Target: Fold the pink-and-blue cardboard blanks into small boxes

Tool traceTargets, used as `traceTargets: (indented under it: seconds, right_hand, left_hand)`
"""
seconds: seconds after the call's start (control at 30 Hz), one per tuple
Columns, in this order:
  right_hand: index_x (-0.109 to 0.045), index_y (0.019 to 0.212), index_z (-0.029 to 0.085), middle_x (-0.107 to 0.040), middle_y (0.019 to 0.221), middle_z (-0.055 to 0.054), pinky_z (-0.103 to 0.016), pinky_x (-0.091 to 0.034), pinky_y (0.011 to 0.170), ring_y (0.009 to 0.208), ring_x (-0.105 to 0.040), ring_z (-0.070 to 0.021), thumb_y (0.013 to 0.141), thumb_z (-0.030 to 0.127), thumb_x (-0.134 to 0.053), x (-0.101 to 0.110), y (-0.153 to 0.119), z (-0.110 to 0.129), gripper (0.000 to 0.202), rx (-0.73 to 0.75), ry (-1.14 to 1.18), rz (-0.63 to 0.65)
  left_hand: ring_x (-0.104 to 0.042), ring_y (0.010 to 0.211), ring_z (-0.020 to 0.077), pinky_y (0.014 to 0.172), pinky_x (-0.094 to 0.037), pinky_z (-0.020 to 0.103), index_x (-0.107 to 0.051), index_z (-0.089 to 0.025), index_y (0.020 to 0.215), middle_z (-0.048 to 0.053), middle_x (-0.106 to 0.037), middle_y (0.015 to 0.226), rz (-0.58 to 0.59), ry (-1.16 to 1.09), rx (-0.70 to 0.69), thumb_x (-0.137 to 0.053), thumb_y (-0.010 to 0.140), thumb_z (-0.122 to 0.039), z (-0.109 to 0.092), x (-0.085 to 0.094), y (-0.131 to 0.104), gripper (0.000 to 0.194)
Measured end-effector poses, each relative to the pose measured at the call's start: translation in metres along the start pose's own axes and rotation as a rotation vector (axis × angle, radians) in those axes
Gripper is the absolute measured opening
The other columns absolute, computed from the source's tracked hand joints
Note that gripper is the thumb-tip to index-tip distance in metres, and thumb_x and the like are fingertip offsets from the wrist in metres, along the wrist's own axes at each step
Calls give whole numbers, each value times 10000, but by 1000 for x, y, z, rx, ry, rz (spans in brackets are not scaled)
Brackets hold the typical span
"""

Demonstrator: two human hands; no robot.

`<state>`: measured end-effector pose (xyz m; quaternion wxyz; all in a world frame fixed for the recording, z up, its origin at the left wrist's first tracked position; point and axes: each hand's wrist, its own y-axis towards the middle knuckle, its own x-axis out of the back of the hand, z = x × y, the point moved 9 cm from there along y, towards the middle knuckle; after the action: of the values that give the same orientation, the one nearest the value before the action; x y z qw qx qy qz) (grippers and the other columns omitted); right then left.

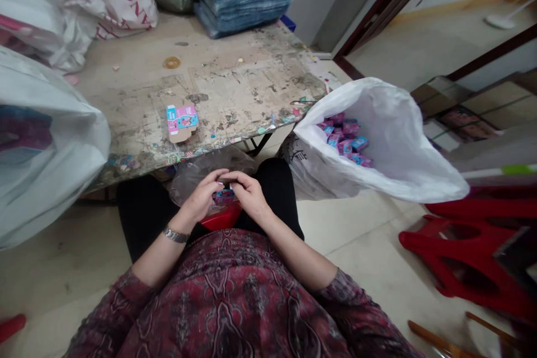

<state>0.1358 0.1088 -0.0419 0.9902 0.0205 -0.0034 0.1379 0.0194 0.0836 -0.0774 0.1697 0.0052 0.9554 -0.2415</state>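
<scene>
Low over my lap, my left hand (201, 199) and my right hand (252, 197) come together around a small printed carton (225, 196). Its blue and pink face shows between them, and a brown card edge is at my fingertips. Fingers of both hands are bent and pressed on it; part of the carton is hidden behind them. On the table lies another carton (183, 121), pink and blue, with its brown flaps out towards me. To my right stands a white sack (403, 140), its mouth wide, with many small pink and blue boxes (344, 137) inside.
The table (235, 84) is stained and scattered with scraps, and a yellowish tape ring (172, 62) lies on it. White bags (50, 140) crowd the left. Blue wrapped stacks (245, 3) stand at the back. Red stools (457, 251) are at the right.
</scene>
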Motion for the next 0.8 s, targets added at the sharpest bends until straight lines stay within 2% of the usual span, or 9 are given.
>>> traceTargets:
  seconds: [0.13, 0.27, 0.37, 0.6, 0.8]
  right_hand:
    - [-785, 961, 254, -787, 1067, -39, -367, -529, 981, 1033, -713, -209, 901, 306, -585, -2, -2, 19, 216, 119, -67, 73]
    - [-800, 950, 273, -791, 1052, -33, -362, -539, 965, 1018, -722, -202, 957, 370, -560, -1, -2, 20, 259, 100, -119, 107]
    - [-804, 962, 268, -795, 1052, -34, -365, -546, 966, 1022, -728, -207, 941, 379, -587, 1, -1, 15, 245, 65, -120, 101]
    - [-799, 985, 268, -803, 1039, -16, -360, -562, 952, 996, -744, -212, 888, 355, -648, 7, -1, 0, 199, -51, -44, 16]
    - [-792, 938, 243, -807, 945, -15, -318, -572, 845, 906, -749, -203, 876, 320, -638, 12, -1, -8, 183, -68, -102, -19]
  left_hand:
    - [-633, 972, 223, 851, -494, 319, -739, -163, 971, 64, -725, 1017, 49, -67, -1, -630, 640, -163, -1, -1, 2, 348]
    - [-645, 957, 214, 846, -504, 320, -751, -161, 960, 60, -732, 993, 48, -103, 32, -674, 657, -167, 1, 0, 0, 313]
    - [-654, 960, 211, 846, -513, 317, -752, -166, 992, 67, -734, 1028, 69, -105, 35, -719, 703, -215, 1, -1, -3, 295]
    - [-661, 921, 173, 823, -519, 283, -716, -204, 1146, 52, -711, 1091, 133, 10, 28, -800, 736, -236, 3, -3, -4, 419]
    - [-659, 984, 188, 876, -516, 300, -705, -202, 1200, 70, -710, 1153, 171, 86, -10, -807, 751, -250, 4, -4, -2, 463]
